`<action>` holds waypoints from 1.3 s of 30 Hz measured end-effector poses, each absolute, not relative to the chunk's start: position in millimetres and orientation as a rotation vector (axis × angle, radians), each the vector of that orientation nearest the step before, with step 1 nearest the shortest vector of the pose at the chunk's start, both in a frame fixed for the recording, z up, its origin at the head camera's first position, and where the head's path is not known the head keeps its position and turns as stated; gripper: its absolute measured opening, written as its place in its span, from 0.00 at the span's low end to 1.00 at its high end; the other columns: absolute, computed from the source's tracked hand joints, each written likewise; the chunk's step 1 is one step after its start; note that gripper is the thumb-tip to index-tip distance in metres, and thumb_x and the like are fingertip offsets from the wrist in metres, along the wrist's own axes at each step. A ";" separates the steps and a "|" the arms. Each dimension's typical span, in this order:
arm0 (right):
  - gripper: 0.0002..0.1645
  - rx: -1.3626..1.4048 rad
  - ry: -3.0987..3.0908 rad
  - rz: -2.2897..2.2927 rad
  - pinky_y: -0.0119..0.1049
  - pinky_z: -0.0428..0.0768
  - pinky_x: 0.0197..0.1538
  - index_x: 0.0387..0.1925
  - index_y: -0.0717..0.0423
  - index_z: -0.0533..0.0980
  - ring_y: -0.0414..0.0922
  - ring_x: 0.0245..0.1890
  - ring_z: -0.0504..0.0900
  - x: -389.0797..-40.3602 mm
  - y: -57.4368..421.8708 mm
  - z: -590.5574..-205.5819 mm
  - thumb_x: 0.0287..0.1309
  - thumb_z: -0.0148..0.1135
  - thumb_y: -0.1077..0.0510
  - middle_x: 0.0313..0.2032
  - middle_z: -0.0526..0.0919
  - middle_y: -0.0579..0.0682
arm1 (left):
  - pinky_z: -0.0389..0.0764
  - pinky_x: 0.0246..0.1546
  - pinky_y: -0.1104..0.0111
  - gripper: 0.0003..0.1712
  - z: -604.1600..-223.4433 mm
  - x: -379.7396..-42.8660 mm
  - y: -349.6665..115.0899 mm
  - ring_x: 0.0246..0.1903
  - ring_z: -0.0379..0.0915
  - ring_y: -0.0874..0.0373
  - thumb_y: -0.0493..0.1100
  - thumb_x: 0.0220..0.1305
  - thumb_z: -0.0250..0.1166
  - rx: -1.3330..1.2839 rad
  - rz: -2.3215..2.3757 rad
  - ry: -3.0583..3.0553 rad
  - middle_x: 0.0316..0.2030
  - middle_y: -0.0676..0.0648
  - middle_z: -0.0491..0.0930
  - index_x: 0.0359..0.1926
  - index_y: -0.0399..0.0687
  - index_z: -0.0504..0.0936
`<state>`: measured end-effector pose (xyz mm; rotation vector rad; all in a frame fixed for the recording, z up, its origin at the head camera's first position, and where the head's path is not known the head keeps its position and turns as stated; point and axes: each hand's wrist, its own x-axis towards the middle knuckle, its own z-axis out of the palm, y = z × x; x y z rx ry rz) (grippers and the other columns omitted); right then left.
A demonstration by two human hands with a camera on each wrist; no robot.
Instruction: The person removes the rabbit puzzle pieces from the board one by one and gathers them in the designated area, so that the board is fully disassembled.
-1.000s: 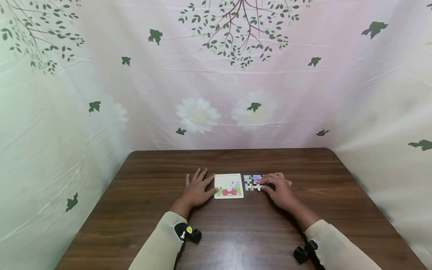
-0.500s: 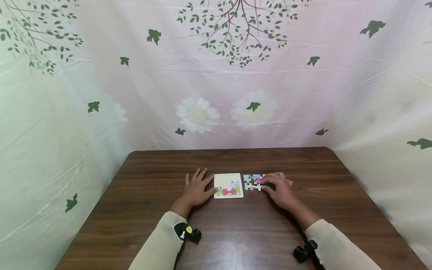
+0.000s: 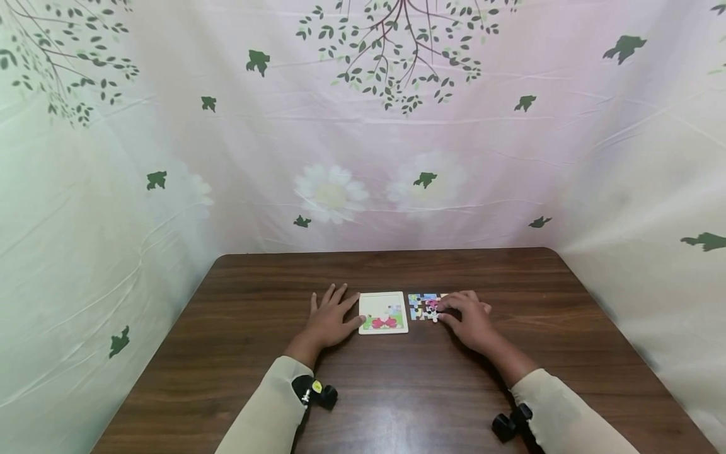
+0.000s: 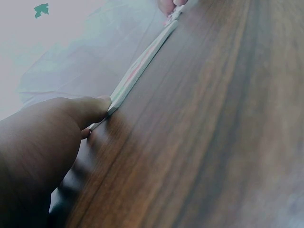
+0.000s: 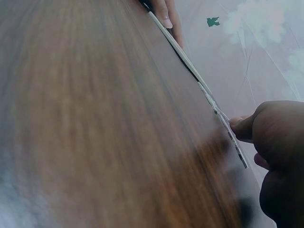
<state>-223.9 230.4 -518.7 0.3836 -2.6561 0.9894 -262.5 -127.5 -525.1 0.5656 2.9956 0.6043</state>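
A shallow square puzzle tray (image 3: 382,301) with a pale rim lies on the table, its lower part printed with red shapes and green. My left hand (image 3: 329,323) lies spread at its left side, with thumb and index fingertip on the rim. Just right of the tray, several interlocking jigsaw pieces (image 3: 416,302) lie together in a block. My right hand (image 3: 469,320) is over the right part of that block, pinching a puzzle piece (image 3: 434,316) between thumb and fingers. In the right wrist view the thumb (image 5: 241,127) presses at the block's thin edge. The hand hides the block's right side.
The brown wooden table (image 3: 363,391) reaches back to a patterned cloth (image 3: 363,145) hanging behind and on both sides. Black cameras, including the left wrist's (image 3: 326,397) and the right wrist's (image 3: 505,427), are strapped over the sleeves close to the tabletop.
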 end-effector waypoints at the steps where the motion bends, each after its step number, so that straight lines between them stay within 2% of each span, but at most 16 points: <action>1: 0.07 0.385 -2.658 0.991 0.65 0.56 0.58 0.39 0.49 0.89 0.56 0.57 0.76 -223.6 230.5 -518.8 0.64 0.77 0.64 0.53 0.92 0.53 | 0.37 0.82 0.25 0.41 -525.0 -262.5 -127.5 0.89 0.42 0.37 0.73 0.78 0.56 0.566 0.608 2.994 0.87 0.43 0.55 0.84 0.65 0.68; 34: 0.08 0.414 -2.659 0.956 0.59 0.55 0.58 0.38 0.49 0.89 0.56 0.58 0.77 -224.5 231.3 -521.0 0.61 0.79 0.64 0.51 0.91 0.52 | 0.37 0.82 0.25 0.41 -523.9 -260.6 -126.9 0.88 0.43 0.37 0.72 0.79 0.56 0.576 0.626 2.994 0.87 0.43 0.55 0.84 0.64 0.68; 39: 0.08 0.424 -2.628 0.951 0.58 0.56 0.57 0.38 0.49 0.89 0.57 0.59 0.78 -225.3 229.6 -520.4 0.61 0.79 0.64 0.53 0.91 0.54 | 0.37 0.82 0.25 0.41 -524.3 -261.4 -127.7 0.89 0.42 0.37 0.72 0.79 0.56 0.568 0.619 2.993 0.87 0.43 0.55 0.84 0.64 0.67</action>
